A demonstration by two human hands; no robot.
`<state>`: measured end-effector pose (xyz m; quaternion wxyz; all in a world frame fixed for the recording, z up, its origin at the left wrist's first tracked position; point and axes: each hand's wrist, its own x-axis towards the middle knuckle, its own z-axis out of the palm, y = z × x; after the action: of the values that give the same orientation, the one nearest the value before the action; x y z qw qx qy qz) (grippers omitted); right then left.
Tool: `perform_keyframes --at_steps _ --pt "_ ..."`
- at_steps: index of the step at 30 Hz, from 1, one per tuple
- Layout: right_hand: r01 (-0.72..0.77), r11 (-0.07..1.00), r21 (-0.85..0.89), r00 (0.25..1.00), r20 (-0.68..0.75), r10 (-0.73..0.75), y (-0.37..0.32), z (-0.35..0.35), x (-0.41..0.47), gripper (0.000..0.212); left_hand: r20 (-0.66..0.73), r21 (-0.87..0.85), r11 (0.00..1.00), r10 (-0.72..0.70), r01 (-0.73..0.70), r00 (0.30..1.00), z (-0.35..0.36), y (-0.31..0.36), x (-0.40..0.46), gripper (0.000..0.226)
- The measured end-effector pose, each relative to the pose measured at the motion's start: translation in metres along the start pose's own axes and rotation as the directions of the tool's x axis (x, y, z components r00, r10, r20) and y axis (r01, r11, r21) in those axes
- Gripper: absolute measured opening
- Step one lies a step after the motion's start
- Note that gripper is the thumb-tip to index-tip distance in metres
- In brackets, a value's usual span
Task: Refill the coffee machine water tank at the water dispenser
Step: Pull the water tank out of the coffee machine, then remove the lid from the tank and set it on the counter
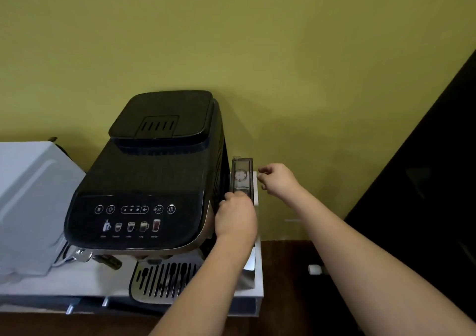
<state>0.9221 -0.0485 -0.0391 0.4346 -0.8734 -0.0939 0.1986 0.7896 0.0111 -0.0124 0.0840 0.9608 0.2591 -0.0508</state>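
A black coffee machine [154, 175] stands on a white cabinet [258, 281] against the green wall. Its narrow clear water tank [241, 174] sits along the machine's right side, seen from above, with a smoky lid. My left hand [235, 218] is closed around the front end of the tank, fingers wrapped over its top edge. My right hand [277, 179] hovers just to the right of the tank's rear part, fingers loosely curled and holding nothing; whether it touches the tank I cannot tell. No water dispenser is in view.
A white appliance [28, 201] stands left of the coffee machine. The drip tray grille [159, 276] juts out at the front. A dark panel [425, 181] rises at the right, over a dark brown floor [288, 271] with a small white object [314, 269].
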Motion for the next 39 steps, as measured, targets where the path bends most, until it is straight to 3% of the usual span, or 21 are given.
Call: perform_keyframes --at_steps 7,13,16,20,24,28,31,34,39 --pt "-0.064 0.991 -0.116 0.997 0.04 0.069 0.003 0.021 0.021 0.027 0.057 -0.001 0.997 -0.073 0.073 0.996 -0.001 0.004 0.03 0.027" --pt "-0.08 0.991 -0.103 0.996 0.033 0.084 0.005 0.017 0.016 0.029 0.054 -0.061 0.995 -0.081 0.084 0.995 0.001 0.004 0.023 0.023" --pt "-0.058 0.998 0.008 0.998 0.03 0.058 -0.003 0.009 0.007 0.027 -0.008 -0.129 0.988 -0.081 0.08 0.997 -0.009 0.006 0.016 0.022" --pt "0.103 0.992 0.068 0.991 -0.091 -0.096 -0.041 -0.023 -0.017 0.025 -0.199 -0.247 0.969 -0.058 0.007 0.978 -0.036 0.01 0.001 0.02" --pt "0.321 0.939 0.127 0.935 -0.199 -0.293 -0.104 -0.06 -0.056 0.019 -0.442 -0.402 0.904 -0.052 -0.146 0.895 -0.083 0.001 -0.014 0.014" --pt "0.553 0.816 0.168 0.813 -0.327 -0.483 -0.17 -0.075 -0.097 0.013 -0.633 -0.499 0.806 -0.088 -0.318 0.769 -0.134 -0.018 -0.025 0.009" --pt "0.671 0.724 0.162 0.712 -0.415 -0.566 -0.218 -0.064 -0.129 0.011 -0.736 -0.497 0.743 -0.088 -0.448 0.671 -0.167 -0.053 -0.027 0.005" --pt "0.736 0.665 0.126 0.637 -0.462 -0.618 -0.256 -0.041 -0.155 0.012 -0.785 -0.457 0.727 -0.058 -0.513 0.617 -0.194 -0.096 -0.027 0.003" --pt "0.724 0.662 0.195 0.669 -0.433 -0.604 -0.32 0.051 -0.176 0.005 -0.815 -0.408 0.751 -0.042 -0.52 0.578 -0.23 -0.217 -0.031 0.008"
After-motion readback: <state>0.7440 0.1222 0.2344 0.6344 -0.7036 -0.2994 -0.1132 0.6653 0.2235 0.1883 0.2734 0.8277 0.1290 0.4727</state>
